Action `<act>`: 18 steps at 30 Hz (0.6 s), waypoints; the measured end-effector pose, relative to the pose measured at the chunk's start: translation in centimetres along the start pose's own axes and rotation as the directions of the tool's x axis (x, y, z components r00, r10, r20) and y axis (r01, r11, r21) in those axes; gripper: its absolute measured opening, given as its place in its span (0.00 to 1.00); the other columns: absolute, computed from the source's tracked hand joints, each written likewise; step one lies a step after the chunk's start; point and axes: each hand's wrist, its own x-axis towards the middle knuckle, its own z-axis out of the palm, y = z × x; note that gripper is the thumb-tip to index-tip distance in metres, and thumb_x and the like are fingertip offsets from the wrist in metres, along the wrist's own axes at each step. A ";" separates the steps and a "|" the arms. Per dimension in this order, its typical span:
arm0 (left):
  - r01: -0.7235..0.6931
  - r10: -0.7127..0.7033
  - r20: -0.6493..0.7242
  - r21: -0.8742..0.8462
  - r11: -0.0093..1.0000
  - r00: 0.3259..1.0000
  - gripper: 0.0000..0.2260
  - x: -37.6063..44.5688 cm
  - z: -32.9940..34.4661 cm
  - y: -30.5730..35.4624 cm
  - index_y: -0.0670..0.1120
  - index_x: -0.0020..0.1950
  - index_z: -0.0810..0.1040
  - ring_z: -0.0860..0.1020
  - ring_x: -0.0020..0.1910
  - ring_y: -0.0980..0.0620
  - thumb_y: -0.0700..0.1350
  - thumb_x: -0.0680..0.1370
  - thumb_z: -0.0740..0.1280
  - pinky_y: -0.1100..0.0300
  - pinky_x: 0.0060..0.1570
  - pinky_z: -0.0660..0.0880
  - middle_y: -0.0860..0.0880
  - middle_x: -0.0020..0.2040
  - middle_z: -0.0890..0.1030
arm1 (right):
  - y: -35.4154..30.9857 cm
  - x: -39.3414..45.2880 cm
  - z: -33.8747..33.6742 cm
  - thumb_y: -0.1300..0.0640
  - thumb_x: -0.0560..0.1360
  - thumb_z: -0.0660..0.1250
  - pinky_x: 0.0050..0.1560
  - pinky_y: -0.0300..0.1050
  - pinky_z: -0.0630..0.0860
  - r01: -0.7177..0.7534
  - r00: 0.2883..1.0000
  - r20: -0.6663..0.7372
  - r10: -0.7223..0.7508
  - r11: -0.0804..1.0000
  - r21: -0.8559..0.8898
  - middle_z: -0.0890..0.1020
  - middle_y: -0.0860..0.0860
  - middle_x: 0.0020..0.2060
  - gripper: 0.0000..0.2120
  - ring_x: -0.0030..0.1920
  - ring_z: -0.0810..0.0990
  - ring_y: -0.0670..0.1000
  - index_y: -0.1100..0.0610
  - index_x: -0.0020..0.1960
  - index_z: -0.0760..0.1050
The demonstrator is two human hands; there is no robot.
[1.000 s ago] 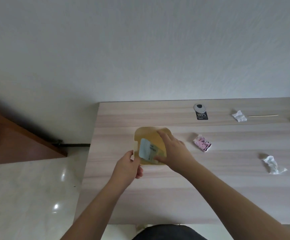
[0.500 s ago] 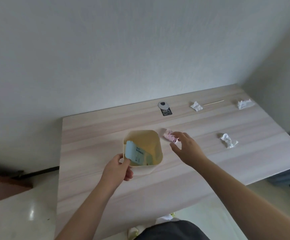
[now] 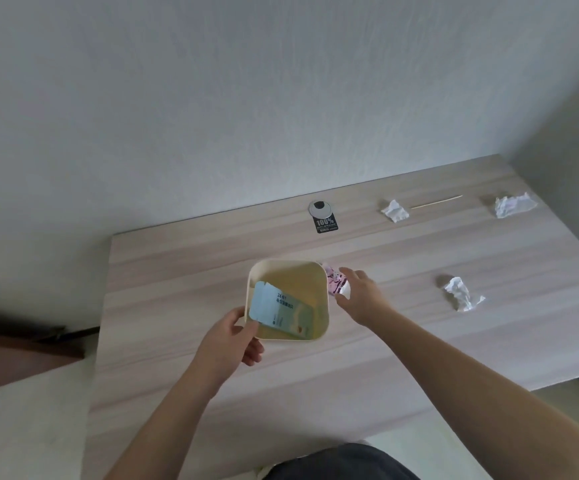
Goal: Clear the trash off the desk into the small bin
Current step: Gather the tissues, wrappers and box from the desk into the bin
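The bin sits on the worktop. The left hand holds its near rim, fingers curled round the edge. A blue packet leans inside the bin. The right hand pinches a pink wrapper just beside the bin's right rim, fingers clamped on it. Three paper balls lie on the worktop: one near the right hand, two far back. A thin stick lies between those two.
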 end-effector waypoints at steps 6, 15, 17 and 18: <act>0.055 -0.060 -0.079 -0.063 0.996 0.995 0.14 0.2 1.2 -0.5 0.44 0.68 0.73 0.80 0.29 0.48 0.41 0.82 0.63 0.56 0.31 0.78 0.42 0.32 0.84 | 1.9 3.6 1.9 0.50 0.76 0.64 0.67 0.57 0.64 0.087 0.993 0.099 -0.071 0.982 -0.166 0.59 0.55 0.75 0.31 0.72 0.61 0.60 0.45 0.76 0.56; 0.096 -0.098 -0.153 -0.014 0.995 0.983 0.14 0.2 2.4 -0.8 0.45 0.66 0.74 0.82 0.29 0.48 0.42 0.81 0.62 0.57 0.31 0.77 0.42 0.32 0.85 | 3.0 4.2 4.4 0.49 0.77 0.65 0.68 0.57 0.65 0.307 0.945 0.218 -0.243 0.887 -0.345 0.53 0.53 0.77 0.30 0.74 0.57 0.57 0.44 0.75 0.57; 0.103 -0.104 -0.171 -0.012 0.995 0.980 0.13 0.3 2.6 -0.9 0.45 0.66 0.74 0.82 0.29 0.48 0.42 0.81 0.62 0.57 0.30 0.77 0.43 0.32 0.85 | 3.4 3.8 4.7 0.49 0.76 0.65 0.64 0.54 0.69 0.309 0.949 0.176 -0.261 0.880 -0.362 0.62 0.54 0.73 0.27 0.69 0.65 0.57 0.46 0.72 0.60; 0.103 -0.104 -0.177 -0.016 0.995 0.979 0.13 0.3 2.8 -1.0 0.45 0.65 0.74 0.82 0.29 0.48 0.42 0.81 0.61 0.57 0.30 0.77 0.43 0.32 0.85 | 3.6 3.6 4.8 0.49 0.77 0.65 0.62 0.53 0.70 0.293 0.955 0.152 -0.253 0.876 -0.383 0.65 0.54 0.70 0.26 0.65 0.68 0.57 0.47 0.72 0.61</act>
